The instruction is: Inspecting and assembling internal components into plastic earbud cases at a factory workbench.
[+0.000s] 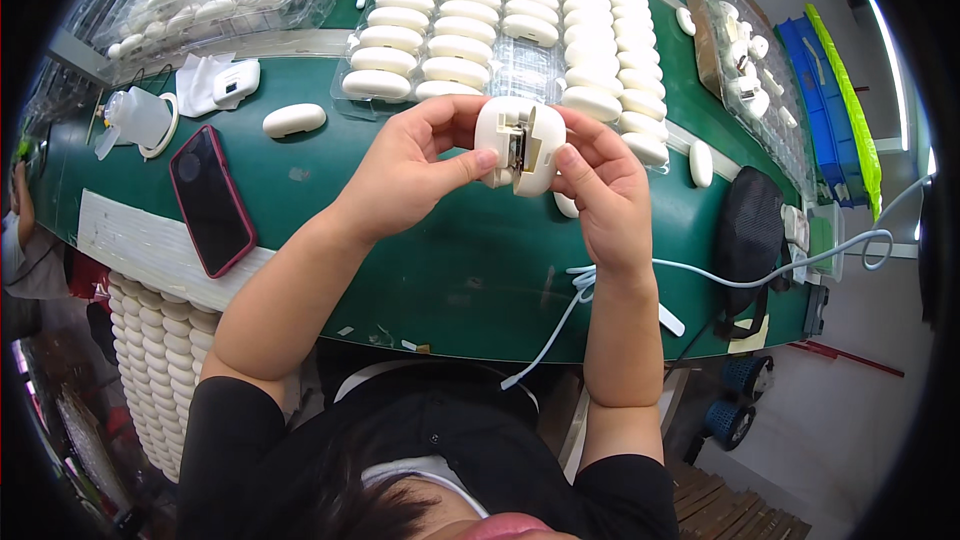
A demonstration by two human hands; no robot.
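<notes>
Between my two hands, above the green tabletop, is a cream-white oval plastic casing (490, 125). It is parted down the middle, and dark electronic parts show in the gap. My left hand (415, 170) is closed on the left half, thumb on its lower front. Fingers of my right hand (608, 195) grip the right half, with the thumb at its lower edge. Another white oval piece (567, 205) lies partly hidden beneath my right hand. Behind the hands, rows of white oval casings (380, 58) sit in clear trays.
A dark phone with a red case (213, 200) lies left on the green table (450, 280). A loose casing (294, 120) and a white cup (138, 118) are near it. To the right are a pale blue cable (690, 268), a black pouch (750, 235) and blue bins (812, 100).
</notes>
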